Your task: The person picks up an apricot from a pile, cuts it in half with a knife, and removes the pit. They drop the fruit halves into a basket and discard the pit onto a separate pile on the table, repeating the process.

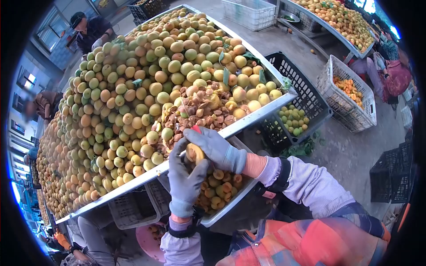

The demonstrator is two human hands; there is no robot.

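Both my hands wear grey gloves and meet over one yellow apricot [194, 152]. My left hand [183, 178] cups the apricot from below. My right hand [212, 146] presses on it from above and holds a small red-handled tool [195, 129] against it. Right under my hands a grey crate [222, 208] holds several halved apricots. Just beyond my hands a pile of brown pits [202, 111] lies on the metal-edged table [248, 120], which is heaped with green and yellow whole apricots [142, 88].
A black crate [306, 95] with some green apricots and a white crate [355, 113] with orange pieces stand on the floor to the right. A second fruit table [337, 20] runs at the top right. People sit at the far left, top left and far right.
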